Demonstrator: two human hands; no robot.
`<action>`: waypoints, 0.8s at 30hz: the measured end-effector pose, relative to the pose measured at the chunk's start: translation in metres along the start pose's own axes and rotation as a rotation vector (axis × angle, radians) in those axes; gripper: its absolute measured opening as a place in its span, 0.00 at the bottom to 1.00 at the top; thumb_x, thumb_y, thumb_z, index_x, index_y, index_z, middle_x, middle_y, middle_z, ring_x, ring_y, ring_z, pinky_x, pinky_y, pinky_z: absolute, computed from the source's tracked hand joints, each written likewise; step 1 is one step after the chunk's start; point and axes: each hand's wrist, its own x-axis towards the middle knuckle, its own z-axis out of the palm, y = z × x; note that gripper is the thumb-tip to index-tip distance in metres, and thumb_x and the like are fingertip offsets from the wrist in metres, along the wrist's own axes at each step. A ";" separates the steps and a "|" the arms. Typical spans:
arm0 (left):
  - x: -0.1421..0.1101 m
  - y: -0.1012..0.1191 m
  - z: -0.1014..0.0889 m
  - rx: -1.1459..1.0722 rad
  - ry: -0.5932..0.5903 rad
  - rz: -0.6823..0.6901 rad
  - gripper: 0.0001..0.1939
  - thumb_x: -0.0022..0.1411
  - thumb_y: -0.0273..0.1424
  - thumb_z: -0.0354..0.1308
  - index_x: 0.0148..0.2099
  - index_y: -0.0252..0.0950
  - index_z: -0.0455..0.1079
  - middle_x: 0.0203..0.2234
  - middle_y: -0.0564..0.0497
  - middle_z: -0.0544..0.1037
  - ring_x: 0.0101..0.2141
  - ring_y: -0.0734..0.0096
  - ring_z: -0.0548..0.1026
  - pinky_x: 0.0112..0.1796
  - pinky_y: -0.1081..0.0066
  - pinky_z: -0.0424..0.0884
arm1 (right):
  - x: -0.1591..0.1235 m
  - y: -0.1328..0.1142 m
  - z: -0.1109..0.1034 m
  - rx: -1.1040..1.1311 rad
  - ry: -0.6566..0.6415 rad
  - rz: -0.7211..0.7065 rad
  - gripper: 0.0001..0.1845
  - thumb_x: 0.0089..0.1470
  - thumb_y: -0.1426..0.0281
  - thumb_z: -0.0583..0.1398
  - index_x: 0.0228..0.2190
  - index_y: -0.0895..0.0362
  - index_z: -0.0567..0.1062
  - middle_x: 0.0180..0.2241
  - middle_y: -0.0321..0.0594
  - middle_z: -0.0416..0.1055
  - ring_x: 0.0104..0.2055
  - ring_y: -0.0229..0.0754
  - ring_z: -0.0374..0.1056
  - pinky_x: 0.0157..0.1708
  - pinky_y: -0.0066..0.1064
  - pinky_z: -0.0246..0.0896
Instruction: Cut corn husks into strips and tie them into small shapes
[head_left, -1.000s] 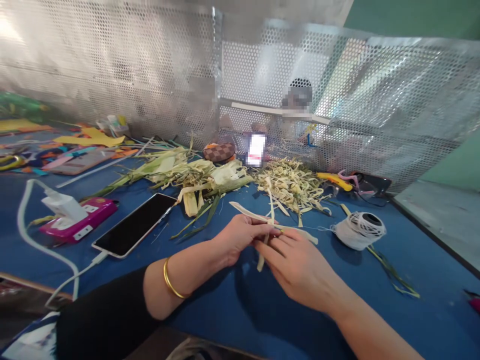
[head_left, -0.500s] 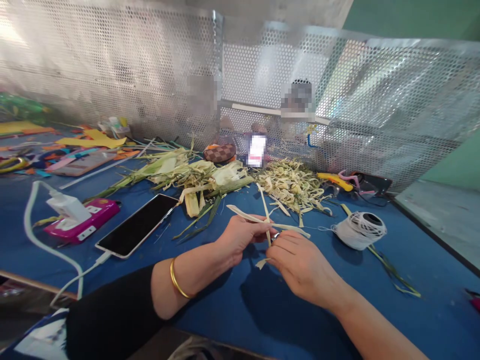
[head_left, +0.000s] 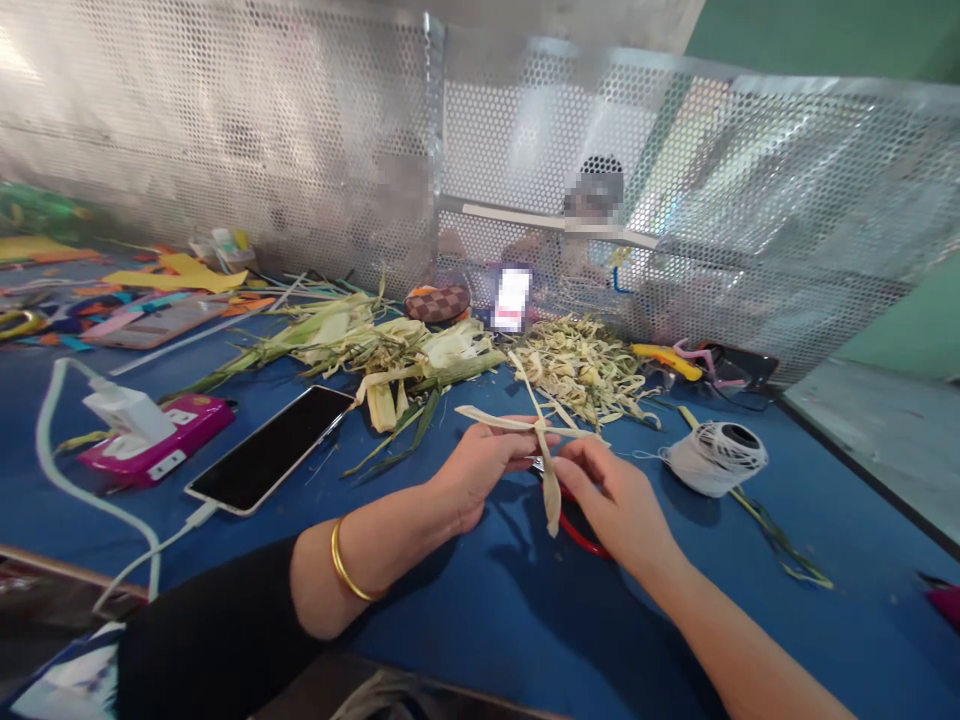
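Crossed strips of pale corn husk [head_left: 550, 478] are gathered between my hands; one flat end hangs down toward me and another sticks out to the left. My left hand [head_left: 480, 465] is closed, its thumb and fingers pinching the strips where they cross. A pair of red-handled scissors [head_left: 583, 535] is at my right hand [head_left: 626, 500], which is closed around it; the metal blades show just behind the hanging strip. How the fingers sit in the scissor loops is partly hidden.
Behind lie a pile of cut husk pieces [head_left: 581, 370] and whole corn husks [head_left: 397, 350]. A white thread spool [head_left: 716, 460] stands to the right. Leftward are a charging phone [head_left: 274, 450] and a pink power strip [head_left: 161, 440]. A perforated metal screen [head_left: 315, 150] borders the blue table.
My right hand has drawn back slightly to the right and turned, uncovering the red scissor handles. The husk end now hangs down toward me. My left hand keeps its pinch.
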 end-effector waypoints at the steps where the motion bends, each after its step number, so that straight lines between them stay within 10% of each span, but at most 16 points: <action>1: -0.001 -0.001 0.001 -0.022 -0.024 0.003 0.15 0.45 0.19 0.57 0.38 0.32 0.74 0.34 0.46 0.80 0.40 0.65 0.76 0.46 0.67 0.68 | 0.001 0.001 0.002 0.015 -0.031 0.019 0.15 0.57 0.57 0.54 0.27 0.54 0.68 0.23 0.35 0.71 0.25 0.39 0.67 0.25 0.28 0.60; 11: 0.007 0.009 -0.013 -0.062 -0.010 -0.185 0.15 0.58 0.29 0.57 0.48 0.34 0.71 0.36 0.43 0.80 0.29 0.70 0.79 0.28 0.76 0.71 | 0.003 0.006 -0.011 -0.262 0.158 -0.169 0.15 0.61 0.63 0.48 0.25 0.54 0.65 0.20 0.34 0.66 0.22 0.37 0.62 0.25 0.27 0.52; 18: 0.004 0.008 -0.008 0.149 -0.139 -0.164 0.17 0.60 0.36 0.58 0.49 0.33 0.71 0.30 0.45 0.80 0.23 0.74 0.76 0.20 0.79 0.66 | 0.005 0.010 -0.011 -0.453 0.043 -0.344 0.16 0.63 0.66 0.46 0.27 0.55 0.67 0.22 0.36 0.68 0.24 0.38 0.64 0.25 0.27 0.50; 24: 0.007 0.001 -0.008 0.178 -0.026 -0.120 0.10 0.59 0.31 0.59 0.40 0.31 0.75 0.31 0.45 0.80 0.22 0.77 0.75 0.16 0.82 0.62 | 0.002 0.007 -0.007 -0.502 0.004 -0.307 0.13 0.62 0.66 0.47 0.31 0.56 0.68 0.22 0.37 0.70 0.21 0.40 0.65 0.22 0.28 0.48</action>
